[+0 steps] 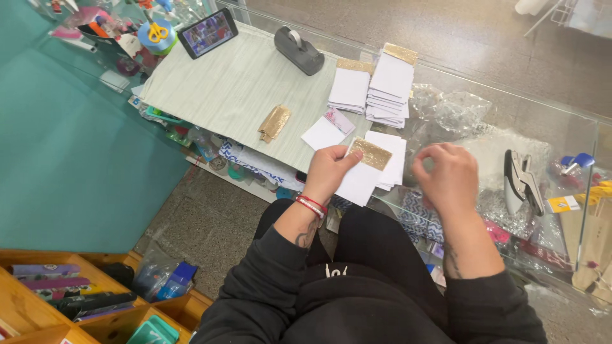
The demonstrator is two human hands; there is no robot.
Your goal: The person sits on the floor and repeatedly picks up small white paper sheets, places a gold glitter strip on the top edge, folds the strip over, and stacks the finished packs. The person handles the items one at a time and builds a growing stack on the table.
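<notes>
Left hand (328,171): fingers closed, pinching white card (360,181) with gold strip (372,153). Right hand (446,175): fingers curled together, contents indiscernible, above glass worktop (484,108).

A white card (363,178) topped with a glittering gold strip (371,153) is sitting in the left grip (331,171); beyond it, a pale green striped mat (236,83) and dark grey tape dispenser (298,51) are lying.

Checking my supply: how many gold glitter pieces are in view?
4: one loose on the mat, one on each white card stack, one on the card in the left hand. Others may be hidden.
</notes>
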